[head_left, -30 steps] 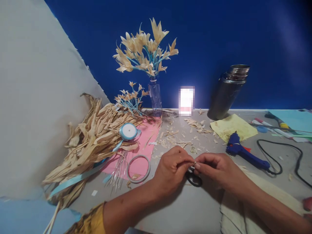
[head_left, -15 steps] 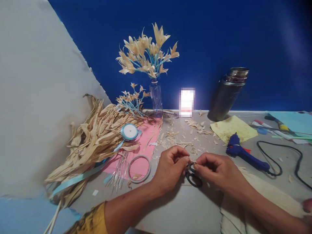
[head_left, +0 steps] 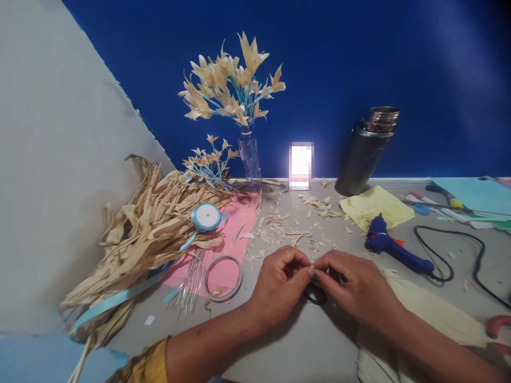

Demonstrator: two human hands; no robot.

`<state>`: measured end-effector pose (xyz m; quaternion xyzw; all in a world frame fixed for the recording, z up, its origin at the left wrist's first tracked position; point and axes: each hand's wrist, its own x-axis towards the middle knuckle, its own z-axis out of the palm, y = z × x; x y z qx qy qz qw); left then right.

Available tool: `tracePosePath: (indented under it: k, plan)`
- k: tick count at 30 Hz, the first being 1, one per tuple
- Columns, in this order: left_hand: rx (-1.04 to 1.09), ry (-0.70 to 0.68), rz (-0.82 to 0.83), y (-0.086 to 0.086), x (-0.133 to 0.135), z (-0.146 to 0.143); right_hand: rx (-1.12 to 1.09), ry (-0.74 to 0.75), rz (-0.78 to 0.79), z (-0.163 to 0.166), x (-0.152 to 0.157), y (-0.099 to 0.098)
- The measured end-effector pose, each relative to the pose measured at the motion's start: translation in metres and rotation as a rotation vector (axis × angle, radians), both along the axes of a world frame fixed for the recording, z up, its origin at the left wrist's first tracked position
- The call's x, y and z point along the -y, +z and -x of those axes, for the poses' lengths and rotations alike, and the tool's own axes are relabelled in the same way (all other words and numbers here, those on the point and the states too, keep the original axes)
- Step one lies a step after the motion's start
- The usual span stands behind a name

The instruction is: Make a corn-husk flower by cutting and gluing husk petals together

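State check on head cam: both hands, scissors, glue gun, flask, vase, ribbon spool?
left hand: fingertips pinched on small pale piece
right hand: pinched on the same piece
scissors: lying flat, partly under the hands
glue gun: lying down, untouched
flask: standing
bottle vase: upright, holding flowers
ribbon spool: on husk pile, ribbon partly unwound

A: Where are the hands?
B: Left hand (head_left: 279, 284) and right hand (head_left: 357, 284) meet over the desk (head_left: 303, 343), fingers (head_left: 320, 274) pinching a pale scrap (head_left: 312, 266) just above black scissors (head_left: 316, 298).
A: Around them?
B: Husks (head_left: 147, 229) far left, tape ring (head_left: 222, 270) near, glue gun (head_left: 393, 247) right, flask (head_left: 365, 151) behind.
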<state>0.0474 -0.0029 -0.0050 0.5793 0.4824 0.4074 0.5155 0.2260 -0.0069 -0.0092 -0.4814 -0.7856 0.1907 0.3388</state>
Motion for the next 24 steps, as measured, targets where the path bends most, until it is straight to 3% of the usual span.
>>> tracePosePath:
  k: [7, 17, 20, 24]
  plan:
    - [0.164, -0.117, 0.177, -0.002, -0.003, 0.000, -0.201, -0.035, 0.422, 0.006, -0.004, 0.011]
    - [0.237, -0.064, 0.247, -0.006, -0.006, -0.001, -0.561, -0.036, 0.728, 0.004, -0.006, 0.016]
    - [0.129, 0.000, 0.072, 0.000, -0.004, 0.001, -0.631, -0.048, 0.779, 0.006, -0.005, 0.018]
    - [-0.143, -0.002, -0.362, 0.001, -0.002, 0.006, -0.678, -0.067, 0.813, 0.007, -0.005, 0.018]
